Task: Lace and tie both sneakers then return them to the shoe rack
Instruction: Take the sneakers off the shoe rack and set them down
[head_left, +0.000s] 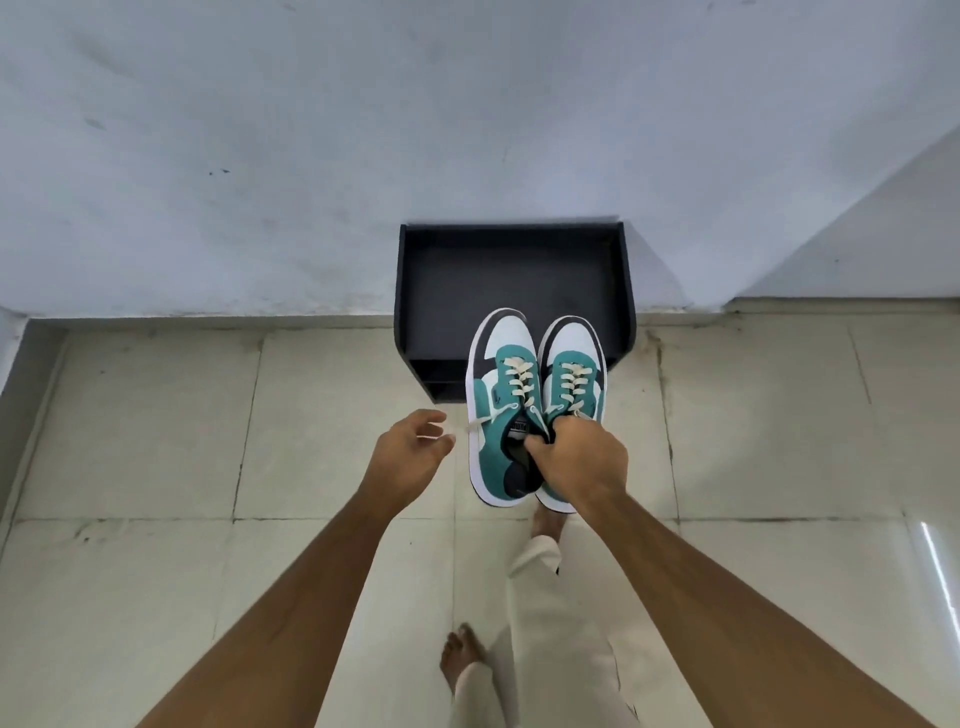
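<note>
I have both sneakers in my right hand, fingers hooked into the collars where the two inner sides meet, so one grip carries the pair side by side and pressed together. That hold makes sense to me for the last leg of the task: the pair travels as one unit, and the left hand is spared — it hangs just beside the left shoe with fingers loosely spread, holding nothing. A lace end trails out from the left shoe toward that hand; whether the fingers touch it I cannot tell, and I cannot see a finished bow on either shoe, since my right hand covers the top of the lacing. The cream laces do run crossed up both tongues. The pair is in the air over the floor, in front of the rack, its toes overlapping the rack's front edge in my view. Each shoe's long axis runs away from me, toes toward the rack and wall, heels back toward my body, uppers facing up. The rack stands against the wall with its top shelf bare and lower shelves dark — so I judge the pair is lined up to go in toes-first.
</note>
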